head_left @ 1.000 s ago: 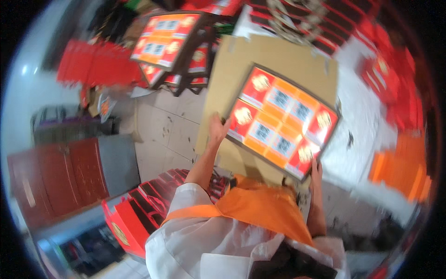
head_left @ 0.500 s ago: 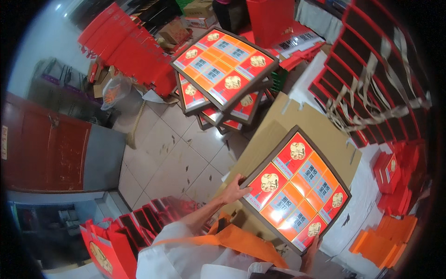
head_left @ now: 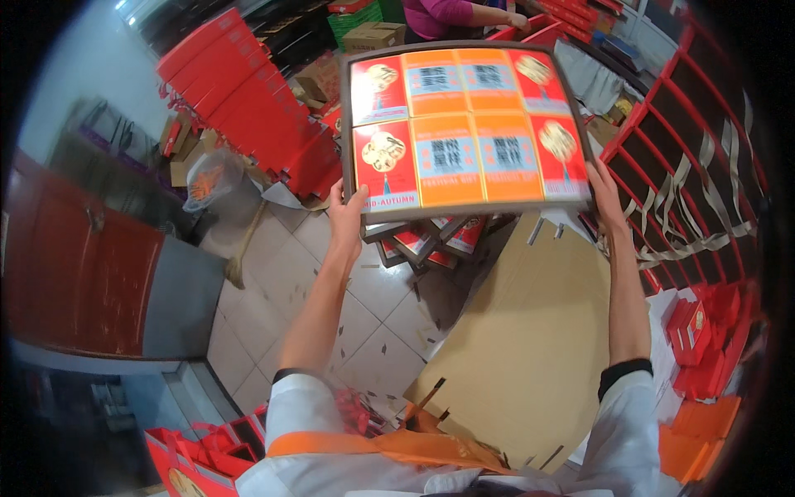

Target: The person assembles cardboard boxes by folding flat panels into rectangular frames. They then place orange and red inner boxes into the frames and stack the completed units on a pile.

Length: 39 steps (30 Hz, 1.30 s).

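Note:
Both arms reach forward, holding up a dark-brown-rimmed tray (head_left: 489, 214) filled with red and orange printed boxes (head_left: 447, 166). At its near left corner my left hand (head_left: 346, 219) is closed on the rim, thumb over the edge. Along the right side, my right hand (head_left: 606, 197) grips the rim, with some fingers hidden underneath. Beneath the held tray shows a stack of similar filled trays (head_left: 426, 244), mostly covered by it. Whether the held tray touches that stack I cannot tell.
A cardboard sheet (head_left: 522, 331) lies before me. Brown-and-red trays with pale ribbons (head_left: 687, 166) stand at right. Red boxes (head_left: 232, 91) pile up at far left, near a clear bin (head_left: 219, 186). Red bags (head_left: 199, 451) stand lower left. Another person (head_left: 447, 16) works at the back.
The held tray has moved from the cardboard at lower right, forward and left over the stack, and turned squarer to me. Both arms are now stretched out. Another person's arm has come into view.

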Available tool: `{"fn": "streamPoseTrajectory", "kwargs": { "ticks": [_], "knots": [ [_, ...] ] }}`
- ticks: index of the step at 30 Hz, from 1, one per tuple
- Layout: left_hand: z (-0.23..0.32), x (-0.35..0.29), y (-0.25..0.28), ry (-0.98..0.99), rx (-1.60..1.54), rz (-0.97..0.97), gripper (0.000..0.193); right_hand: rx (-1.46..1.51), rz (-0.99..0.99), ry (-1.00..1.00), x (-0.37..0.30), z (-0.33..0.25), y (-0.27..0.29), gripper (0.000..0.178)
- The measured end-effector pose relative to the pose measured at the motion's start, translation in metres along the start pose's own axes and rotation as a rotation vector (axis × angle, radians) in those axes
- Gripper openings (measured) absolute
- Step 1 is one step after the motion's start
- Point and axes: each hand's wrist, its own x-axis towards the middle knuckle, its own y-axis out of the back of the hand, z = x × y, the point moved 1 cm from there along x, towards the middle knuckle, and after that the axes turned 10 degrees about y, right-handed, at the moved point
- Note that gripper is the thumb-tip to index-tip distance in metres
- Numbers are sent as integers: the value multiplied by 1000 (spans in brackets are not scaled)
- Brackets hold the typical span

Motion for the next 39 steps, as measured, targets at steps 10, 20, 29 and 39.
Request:
{"fn": "streamPoseTrajectory", "kwargs": {
  "ticks": [10,20,29,39],
  "knots": [
    [-74,78,32,52,443,108,55,-169,-219,-352,-157,111,-10,44],
    [-294,-158,-2,12,1279,-312,76,-1377,643,-637,-568,205,207,47],
    [-320,-202,-40,-309,1402,52,59,-635,607,-584,-586,205,199,46],
    [-198,-228,-39,598,436,-556,26,94,602,-780,-619,156,257,27]
  ]
}}
